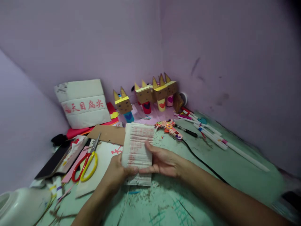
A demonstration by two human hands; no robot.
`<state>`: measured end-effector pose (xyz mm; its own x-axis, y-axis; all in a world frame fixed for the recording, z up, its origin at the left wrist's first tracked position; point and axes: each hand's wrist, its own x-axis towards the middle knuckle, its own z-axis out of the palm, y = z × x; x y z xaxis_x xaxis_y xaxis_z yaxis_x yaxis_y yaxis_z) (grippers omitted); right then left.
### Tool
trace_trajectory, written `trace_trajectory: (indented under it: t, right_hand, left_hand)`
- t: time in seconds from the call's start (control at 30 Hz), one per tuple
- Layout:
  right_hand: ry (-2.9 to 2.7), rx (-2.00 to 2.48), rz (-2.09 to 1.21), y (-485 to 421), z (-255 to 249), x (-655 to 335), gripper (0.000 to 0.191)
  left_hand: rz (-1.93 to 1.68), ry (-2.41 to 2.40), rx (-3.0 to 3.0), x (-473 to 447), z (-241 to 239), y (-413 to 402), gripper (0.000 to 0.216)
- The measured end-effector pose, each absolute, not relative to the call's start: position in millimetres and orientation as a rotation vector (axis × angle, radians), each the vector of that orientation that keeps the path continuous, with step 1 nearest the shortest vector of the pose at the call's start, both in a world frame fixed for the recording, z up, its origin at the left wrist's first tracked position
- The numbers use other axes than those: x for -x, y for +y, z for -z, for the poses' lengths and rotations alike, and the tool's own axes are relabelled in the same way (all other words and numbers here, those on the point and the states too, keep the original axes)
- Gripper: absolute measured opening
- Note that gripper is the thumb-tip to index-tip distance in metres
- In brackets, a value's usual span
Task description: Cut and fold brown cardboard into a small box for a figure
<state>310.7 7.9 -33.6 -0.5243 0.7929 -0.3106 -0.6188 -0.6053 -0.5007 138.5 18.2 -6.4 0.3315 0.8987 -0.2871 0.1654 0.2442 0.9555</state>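
Between both hands, above the middle of the green tabletop, is a white rectangular piece of cardboard (137, 147) with creased ridges and faint red marks. My left hand (119, 169) grips its left edge, the thumb lying across the lower front. On the right side my right hand (162, 158) holds it, thumb on the front face and fingers partly hidden behind. Scissors (90, 161) with one red and one yellow handle lie left of my left hand. Beyond the cardboard rests a flower-patterned hot glue gun (170, 128).
Several cardboard figures with horns (124, 105) stand along the back. A white cardboard sign (83, 105) with red characters leans at the left wall. Rolled paper sticks (211, 136) lie at right, a black cord (202, 160) nearby. A white jar (25, 205) lies front left.
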Motion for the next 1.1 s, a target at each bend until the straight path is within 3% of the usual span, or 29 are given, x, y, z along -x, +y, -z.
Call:
trace_trajectory:
  t: [0.53, 0.87, 1.1]
  right_hand:
    - [-0.430, 0.983, -2.001, 0, 26, -293, 0.037]
    - [-0.327, 1.004, -1.815, 14, 28, -304, 0.043]
    - [-0.296, 0.882, -1.833, 18, 33, -310, 0.040]
  left_hand:
    - [-0.726, 1.148, -1.330, -139, -1, 21, 0.022]
    - [-0.759, 1.005, -1.401, -123, 8, 32, 0.051]
    - [-0.812, 1.055, -1.357, -128, 17, 28, 0.039]
